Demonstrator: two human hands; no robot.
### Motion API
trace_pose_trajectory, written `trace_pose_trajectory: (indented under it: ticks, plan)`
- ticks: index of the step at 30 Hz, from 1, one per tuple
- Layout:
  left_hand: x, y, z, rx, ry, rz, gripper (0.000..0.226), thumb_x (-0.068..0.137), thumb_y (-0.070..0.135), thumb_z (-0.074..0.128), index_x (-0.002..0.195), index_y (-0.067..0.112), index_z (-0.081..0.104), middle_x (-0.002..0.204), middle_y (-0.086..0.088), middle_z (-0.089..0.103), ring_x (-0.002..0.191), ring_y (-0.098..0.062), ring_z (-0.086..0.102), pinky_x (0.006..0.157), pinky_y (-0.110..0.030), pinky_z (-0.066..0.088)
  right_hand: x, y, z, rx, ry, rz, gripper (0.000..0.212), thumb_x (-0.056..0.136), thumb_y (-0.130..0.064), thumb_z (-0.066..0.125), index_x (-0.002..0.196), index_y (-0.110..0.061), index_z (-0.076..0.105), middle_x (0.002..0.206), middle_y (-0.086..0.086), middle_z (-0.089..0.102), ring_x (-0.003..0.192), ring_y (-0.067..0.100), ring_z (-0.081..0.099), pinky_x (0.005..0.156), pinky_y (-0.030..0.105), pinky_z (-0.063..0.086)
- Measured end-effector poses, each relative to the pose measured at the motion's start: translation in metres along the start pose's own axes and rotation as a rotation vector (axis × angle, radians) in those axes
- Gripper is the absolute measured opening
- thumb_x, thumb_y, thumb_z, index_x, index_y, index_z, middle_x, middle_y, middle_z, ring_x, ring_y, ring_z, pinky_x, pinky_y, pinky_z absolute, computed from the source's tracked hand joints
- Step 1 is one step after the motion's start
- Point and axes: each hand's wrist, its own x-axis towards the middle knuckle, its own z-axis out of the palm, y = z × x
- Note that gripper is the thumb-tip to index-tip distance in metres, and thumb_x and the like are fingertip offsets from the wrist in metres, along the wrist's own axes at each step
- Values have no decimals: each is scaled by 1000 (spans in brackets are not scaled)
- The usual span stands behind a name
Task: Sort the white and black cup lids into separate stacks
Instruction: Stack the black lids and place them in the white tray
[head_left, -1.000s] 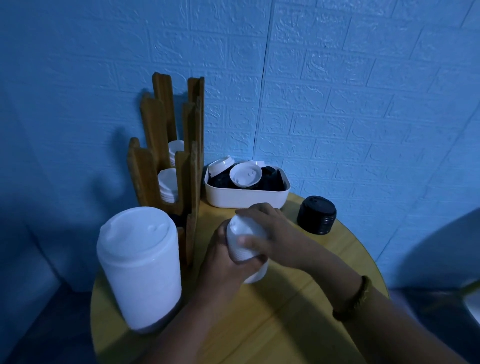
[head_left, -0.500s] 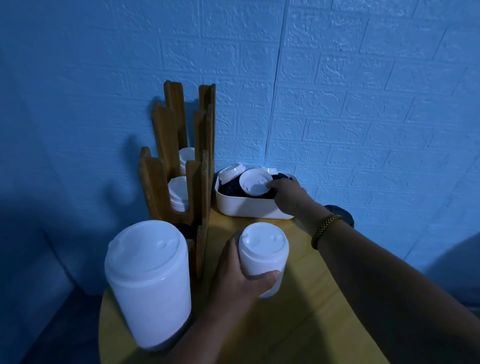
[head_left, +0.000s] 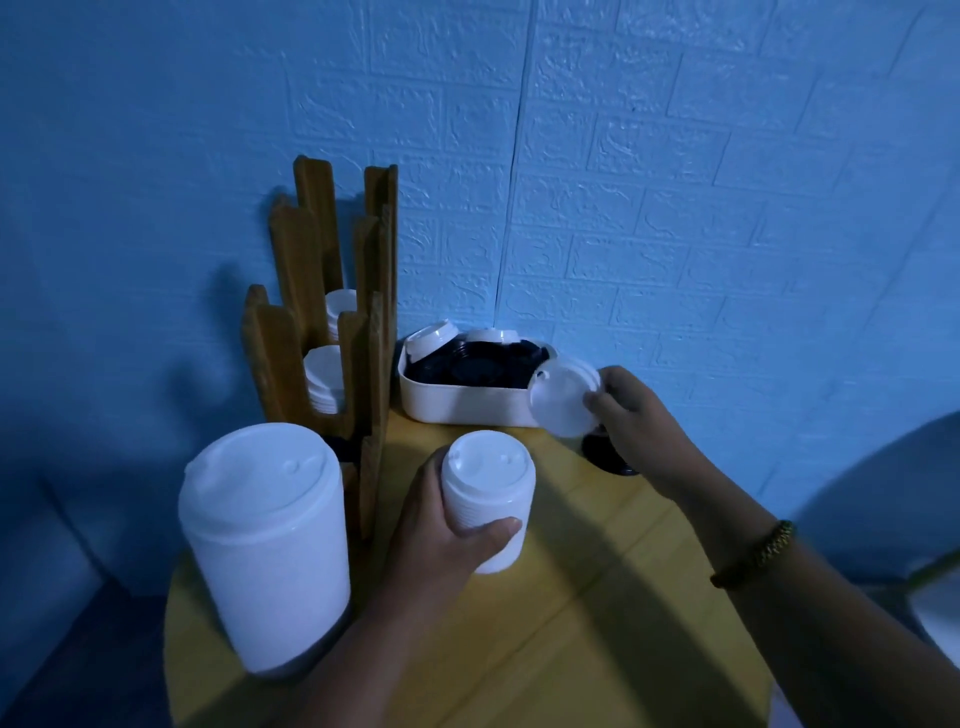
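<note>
We are looking first at a single white lid (head_left: 561, 400): round and thin-walled, with a raised rim. It is tilted steeply so that one flat face is turning toward us. The right hand (head_left: 636, 421) is pinching it by its right edge, fingers curled round the rim, and is holding it off the table. The lid is hanging in front of the near right corner of the white bin (head_left: 457, 408); we cannot tell whether it is touching that corner. Just below the lid and hand, a low stack of black lids (head_left: 605, 457) is sitting on the table, partly hidden by the wrist.

Nearer to us, the left hand (head_left: 447, 540) is wrapping round a small white stack (head_left: 488, 493) of ribbed, nested lids and gripping it, thumb across the front. The top lid is showing a sip hole and small bumps. To its left, a much larger white stack (head_left: 265, 540) is standing upright.

Inside the bin, loose black lids (head_left: 483, 366) are lying in a heap, with two white lids (head_left: 432, 338) leaning at the back. Left of the bin, a wooden rack (head_left: 371, 338) is holding more white lids (head_left: 324, 382) in its slots. Everything is resting on a round yellow table (head_left: 571, 613) against a blue brick-pattern wall (head_left: 675, 182). A beaded bracelet (head_left: 756, 553) is circling the right wrist.
</note>
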Motion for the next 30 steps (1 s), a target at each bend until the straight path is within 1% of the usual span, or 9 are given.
trace_pose_trajectory:
  ticks: [5, 9, 13, 16, 19, 22, 24, 27, 30]
  plan:
    - [-3, 2, 0, 2, -20, -7, 101, 57, 62, 85, 145, 53, 34, 139, 22, 53, 127, -7, 53, 104, -44, 49, -38, 38, 0, -39, -249, 303, 25, 105, -24, 44, 114, -17, 66, 95, 7, 62, 74, 17, 56, 56, 20, 44]
    - [-5, 5, 0, 12, -26, -1, 103, 55, 64, 83, 146, 50, 34, 139, 21, 52, 127, -7, 52, 104, -42, 49, -42, 52, 11, -451, -365, 175, 26, 104, -22, 45, 102, -9, 68, 96, 10, 64, 86, 21, 61, 73, 26, 47]
    - [-5, 4, -2, 17, -30, 2, 104, 55, 64, 83, 146, 49, 34, 139, 22, 52, 126, -5, 52, 101, -37, 48, -50, 51, 15, -691, -337, 31, 43, 95, -50, 56, 130, -24, 56, 126, -6, 44, 118, 16, 45, 98, 34, 44]
    - [-4, 2, -2, 17, -30, 2, 101, 55, 62, 85, 143, 52, 35, 138, 23, 53, 126, -4, 52, 102, -37, 47, -58, 40, 23, -807, -533, -67, 32, 91, -58, 51, 93, -26, 55, 98, -11, 52, 99, 12, 47, 97, 38, 44]
    - [-5, 3, -2, 8, -34, 2, 99, 56, 61, 85, 142, 53, 36, 137, 26, 53, 125, 0, 51, 100, -33, 46, -50, 30, 11, -536, -356, -34, 34, 84, -61, 64, 95, -30, 58, 98, -9, 57, 92, 16, 56, 82, 36, 51]
    - [-3, 1, 0, -2, -39, -5, 100, 56, 59, 86, 143, 50, 38, 137, 25, 54, 126, -1, 52, 104, -37, 48, -43, 0, 2, -357, -131, -80, 56, 77, -65, 71, 125, -39, 55, 116, -13, 50, 103, 9, 53, 79, 26, 47]
    - [-1, -1, 1, 6, -53, -1, 97, 59, 55, 87, 143, 49, 38, 136, 24, 55, 126, -1, 53, 101, -36, 51, -40, -28, 15, -254, -184, -128, 63, 78, -62, 72, 134, -38, 54, 124, -14, 49, 112, 5, 51, 88, 25, 45]
    - [0, 1, 1, 35, -72, 5, 88, 65, 48, 88, 140, 44, 42, 129, 26, 57, 121, 3, 55, 88, -18, 48, -40, -54, 44, -353, -342, -245, 61, 79, -62, 71, 135, -42, 55, 132, -14, 46, 123, 6, 43, 100, 27, 39]
    - [0, 0, 0, 39, -74, 11, 96, 59, 59, 83, 143, 41, 40, 132, 28, 54, 123, 7, 52, 91, -14, 44, -35, -56, 47, -397, -486, -258, 51, 85, -49, 72, 133, -47, 54, 135, -18, 41, 127, 6, 37, 105, 26, 35]
